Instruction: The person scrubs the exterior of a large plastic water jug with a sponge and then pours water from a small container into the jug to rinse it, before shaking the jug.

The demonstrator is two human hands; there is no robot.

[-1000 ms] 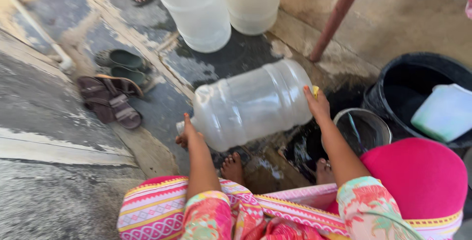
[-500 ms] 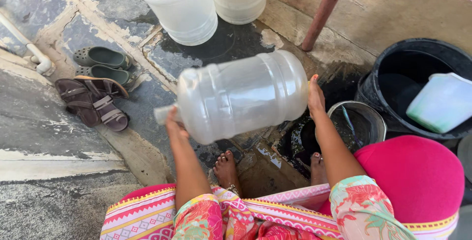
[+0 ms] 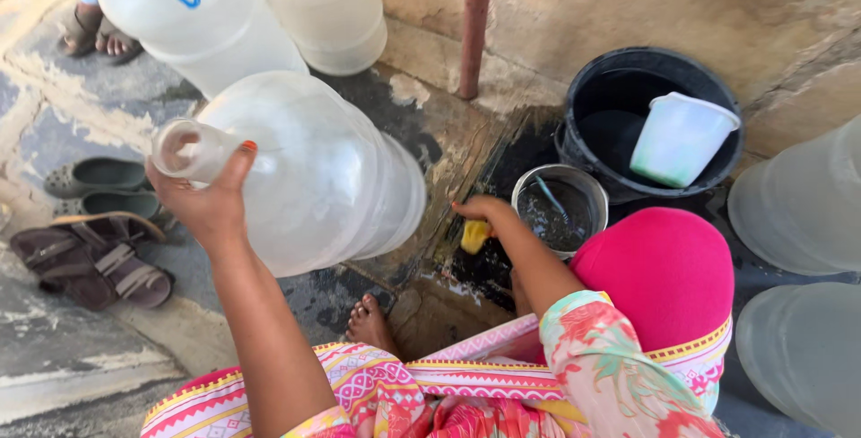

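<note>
Fingers of our left hand (image 3: 208, 200) wrap closed around the neck of the big clear water jug (image 3: 305, 173), just below its open mouth, and hold the jug tipped up off the ground with its base toward the wet patch ahead. Our right hand (image 3: 480, 214) is curled shut on a small yellow sponge (image 3: 473, 235), low near the ground and just beside the jug's base.

Beyond the right hand we see a small metal pot (image 3: 560, 209) with dark water in it, and behind that a black bucket (image 3: 650, 129) with a pale plastic scoop (image 3: 682, 138) leaning inside. A pink stool (image 3: 668, 277) sits close to our right knee. A bare foot (image 3: 369, 323) rests on the wet stone under the jug.

The ground is rough stone paving, dark and wet near the rust-coloured pipe (image 3: 473, 26) that stands against the plaster wall. More jugs (image 3: 260, 8) stand behind, and two more (image 3: 798, 268) lie at the right edge. Sandals (image 3: 94, 254) lie on the dry paving to the left, and another person's sandalled feet (image 3: 99, 39) show at the top left.
</note>
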